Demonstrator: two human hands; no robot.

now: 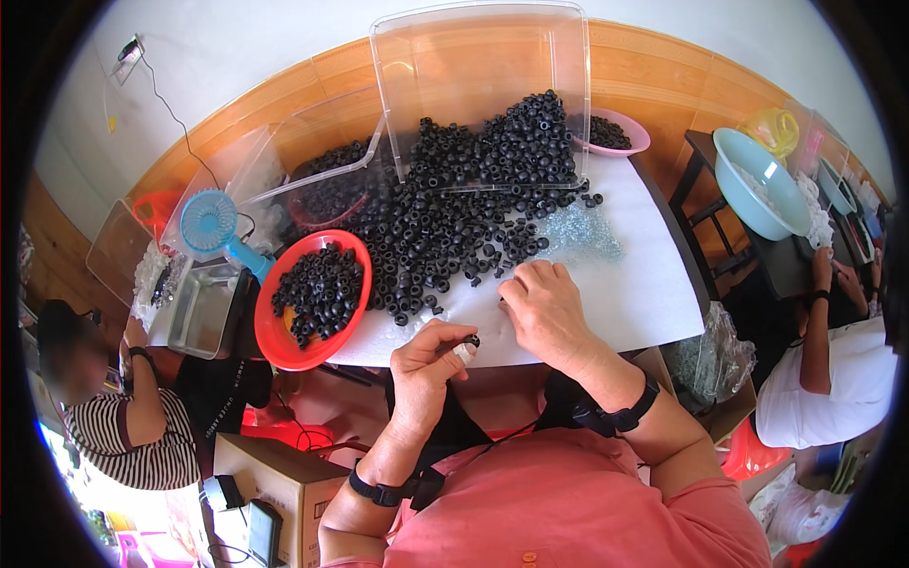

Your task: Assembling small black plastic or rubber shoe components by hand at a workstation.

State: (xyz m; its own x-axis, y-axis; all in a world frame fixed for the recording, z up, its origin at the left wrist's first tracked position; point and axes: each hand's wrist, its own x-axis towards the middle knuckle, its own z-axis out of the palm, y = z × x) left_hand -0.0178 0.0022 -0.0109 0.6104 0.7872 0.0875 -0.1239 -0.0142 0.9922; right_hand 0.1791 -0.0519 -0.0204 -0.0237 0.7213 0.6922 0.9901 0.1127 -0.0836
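Just off the table's front edge, my left hand (422,364) pinches a small black part (472,340) between thumb and fingertips. Something white (463,354) shows right below that part; whether it belongs to the part or wraps a fingertip is unclear. Over the white tabletop (653,284), my right hand (547,308) has its fingers curled together, and anything in them is hidden. Beyond both hands spreads a big heap of black hollow parts (417,222), partly spilling from a clear plastic bin (478,57). Tiny clear pieces (582,232) lie scattered beyond my right hand.
Left of the heap stands a red bowl (268,327) of black parts, beside a blue fan (210,222) and a metal tray (204,308). A pink bowl (634,131) is at the back. Co-workers sit left (133,426) and right (814,388), near a pale blue basin (757,185).
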